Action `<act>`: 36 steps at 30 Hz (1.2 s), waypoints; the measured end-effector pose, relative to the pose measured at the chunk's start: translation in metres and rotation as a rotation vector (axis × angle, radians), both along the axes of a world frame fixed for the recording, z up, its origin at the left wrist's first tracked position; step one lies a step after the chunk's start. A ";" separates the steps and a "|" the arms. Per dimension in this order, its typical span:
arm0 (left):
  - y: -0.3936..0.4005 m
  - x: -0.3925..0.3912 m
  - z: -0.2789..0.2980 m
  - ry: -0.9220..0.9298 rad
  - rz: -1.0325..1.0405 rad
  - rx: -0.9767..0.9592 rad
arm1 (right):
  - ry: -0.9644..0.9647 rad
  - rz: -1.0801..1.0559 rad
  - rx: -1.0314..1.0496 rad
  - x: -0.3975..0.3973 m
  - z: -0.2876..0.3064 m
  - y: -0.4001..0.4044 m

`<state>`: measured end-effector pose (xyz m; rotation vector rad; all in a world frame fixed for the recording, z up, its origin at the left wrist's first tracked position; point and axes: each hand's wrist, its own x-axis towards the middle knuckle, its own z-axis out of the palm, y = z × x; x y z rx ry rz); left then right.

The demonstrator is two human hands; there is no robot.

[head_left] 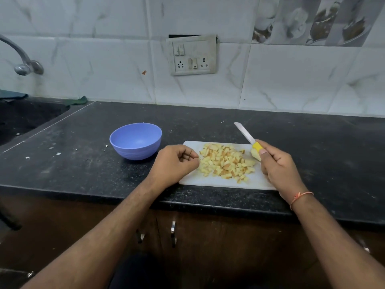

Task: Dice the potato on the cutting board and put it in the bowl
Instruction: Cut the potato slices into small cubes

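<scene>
**Diced potato heaped on white cutting board, blue bowl beside it**

Seen from above and behind, looking down over two bare forearms at a black speckled countertop (83,163). Near the front edge, a white cutting board (220,182), lying flat. On it, a loose heap of diced potato (226,162), pale yellow cubes, some with reddish-brown skin. At the heap's right edge, one larger uncut potato piece (255,154), just beside the right thumb.

Left hand (176,163) resting at the board's left end, fingers curled loosely inward, fingertips touching the left edge of the heap; whether any cube is pinched, impossible to tell. Right hand (277,165) wrapped around the yellow handle of a small knife (246,135), thumb pressed along the handle. Blade lifted clear of the potato, angled up and away to the left, tip above the countertop behind the board. On the right wrist, a thin orange thread bracelet (301,197).

To the left of the board, near but apart from it, a light blue bowl (135,150), upright, nothing visible inside.

Behind, a white marbled tile wall with a switch and socket panel (192,55). At far left, a metal tap (23,61) above a dark sink (25,117). Below the countertop, brown cabinet doors with metal handles (173,232).
</scene>
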<state>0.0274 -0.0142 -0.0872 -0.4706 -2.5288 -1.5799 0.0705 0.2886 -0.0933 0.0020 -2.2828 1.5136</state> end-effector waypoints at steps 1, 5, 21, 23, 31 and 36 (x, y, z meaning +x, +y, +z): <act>0.008 -0.004 0.008 0.004 -0.022 -0.011 | -0.009 -0.004 -0.056 -0.002 -0.001 0.002; 0.037 -0.024 0.036 0.033 -0.083 -0.115 | -0.014 -0.009 -0.181 -0.004 0.000 0.004; 0.037 -0.089 0.059 -0.107 -0.485 -0.219 | -0.018 -0.007 -0.308 -0.005 0.003 0.005; 0.033 -0.094 0.065 0.012 -0.437 -0.365 | -0.018 -0.004 -0.301 -0.004 0.003 0.005; 0.050 -0.101 0.062 0.228 -0.408 -0.878 | -0.008 0.002 -0.296 -0.003 0.004 0.005; 0.055 -0.104 0.059 0.263 -0.410 -0.891 | -0.010 0.007 -0.291 -0.004 0.004 0.006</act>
